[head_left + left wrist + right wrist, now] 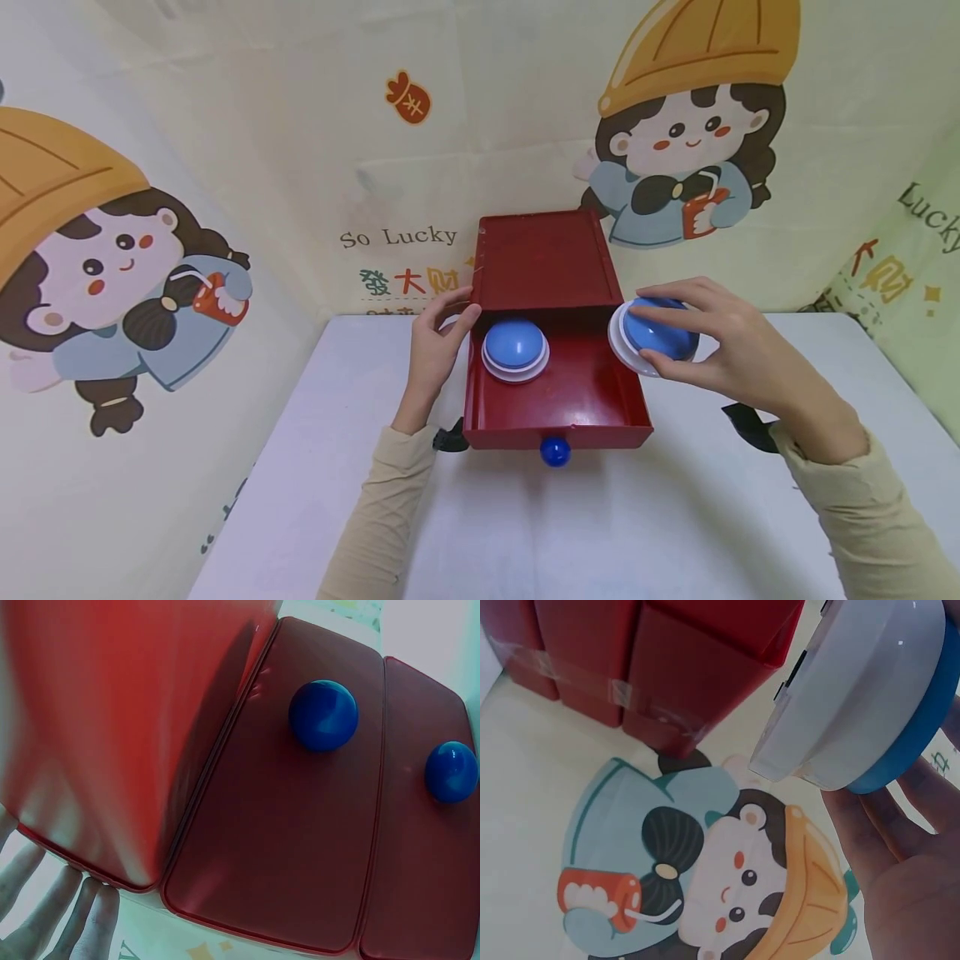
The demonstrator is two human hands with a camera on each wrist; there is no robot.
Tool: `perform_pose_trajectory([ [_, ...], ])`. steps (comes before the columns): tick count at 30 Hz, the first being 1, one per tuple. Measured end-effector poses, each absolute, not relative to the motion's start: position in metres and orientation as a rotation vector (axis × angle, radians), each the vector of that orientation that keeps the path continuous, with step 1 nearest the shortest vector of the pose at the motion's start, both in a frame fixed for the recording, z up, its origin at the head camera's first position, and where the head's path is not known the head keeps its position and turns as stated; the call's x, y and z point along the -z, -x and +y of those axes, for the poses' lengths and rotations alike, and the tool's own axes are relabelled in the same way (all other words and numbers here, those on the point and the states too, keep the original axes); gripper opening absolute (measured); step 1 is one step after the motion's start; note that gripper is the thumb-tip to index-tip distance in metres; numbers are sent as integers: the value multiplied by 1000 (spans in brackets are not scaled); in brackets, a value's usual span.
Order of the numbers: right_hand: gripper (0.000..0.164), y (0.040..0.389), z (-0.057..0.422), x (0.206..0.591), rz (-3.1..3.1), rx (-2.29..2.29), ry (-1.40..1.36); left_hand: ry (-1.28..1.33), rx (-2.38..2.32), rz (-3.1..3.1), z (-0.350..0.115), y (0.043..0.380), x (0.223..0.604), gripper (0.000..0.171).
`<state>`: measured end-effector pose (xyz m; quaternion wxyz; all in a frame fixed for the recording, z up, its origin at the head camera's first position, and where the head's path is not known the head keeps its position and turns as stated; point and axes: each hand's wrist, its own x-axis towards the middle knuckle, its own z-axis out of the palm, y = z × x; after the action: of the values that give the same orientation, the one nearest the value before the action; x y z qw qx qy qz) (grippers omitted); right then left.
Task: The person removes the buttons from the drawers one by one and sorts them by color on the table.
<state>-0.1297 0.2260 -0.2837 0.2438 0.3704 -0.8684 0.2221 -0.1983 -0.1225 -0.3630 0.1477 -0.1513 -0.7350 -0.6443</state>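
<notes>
White table [600, 533]; held blue button [663, 342] tilted rightward

Held button [660, 329]: blue dome, round white base, tilted, up in right grip [738, 346], by drawer's far R edge; contact unclear. 2nd button [514, 346]: same look, dome up, sitting in drawer's far L corner. Drawer [577, 404]: red, pulled out twd near side, blue knob [555, 452] on front; 2 closed drawers w/ blue knobs below.

A white table [600, 525] — and cartoon-printed cloth [517, 108] behind it.
</notes>
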Motion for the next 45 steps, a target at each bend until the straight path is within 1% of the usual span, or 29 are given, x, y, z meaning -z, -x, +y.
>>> perform_pose_trajectory([
  [3,61,130,229,285,-2375,-619,-1000,425,1853,-2123,-122,197,361,40],
  [11,60,130,235,290,-2388,-670,-958,428,1846,-2136,-116,178,335,38],
  [32,59,133,253,307,-2403,-737,-854,429,1848,-2131,-116,176,335,38],
  [45,55,144,259,330,-2481,-781,-801,441,1841,-2132,-116,177,335,39],
])
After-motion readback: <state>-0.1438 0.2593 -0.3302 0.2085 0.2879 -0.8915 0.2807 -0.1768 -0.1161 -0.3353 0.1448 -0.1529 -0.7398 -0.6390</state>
